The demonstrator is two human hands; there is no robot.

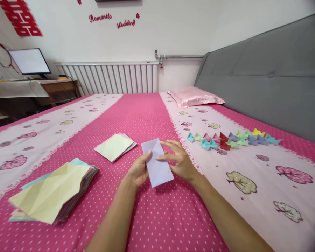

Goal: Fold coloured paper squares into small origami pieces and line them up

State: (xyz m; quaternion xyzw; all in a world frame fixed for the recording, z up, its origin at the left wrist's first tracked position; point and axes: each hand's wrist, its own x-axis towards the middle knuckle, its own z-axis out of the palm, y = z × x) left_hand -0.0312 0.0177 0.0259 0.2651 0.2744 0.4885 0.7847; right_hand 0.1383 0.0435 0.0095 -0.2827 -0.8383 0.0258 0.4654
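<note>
A lavender sheet of paper, folded into a narrow rectangle, is held up above the bed in front of me. My left hand grips its left edge, thumb on the near face and fingers behind. At the right edge, my right hand has its index finger laid across the face, other fingers spread, and its thumb partly hidden. Left of the hands lies a small stack of square paper, pale yellow on top. A larger, thicker pile of creased paper rests nearer on the left.
Several folded paper boats in many colours stand in rows on the right of the pink bedspread. Behind them are a pink pillow and a grey headboard. A radiator and a desk with a monitor stand beyond.
</note>
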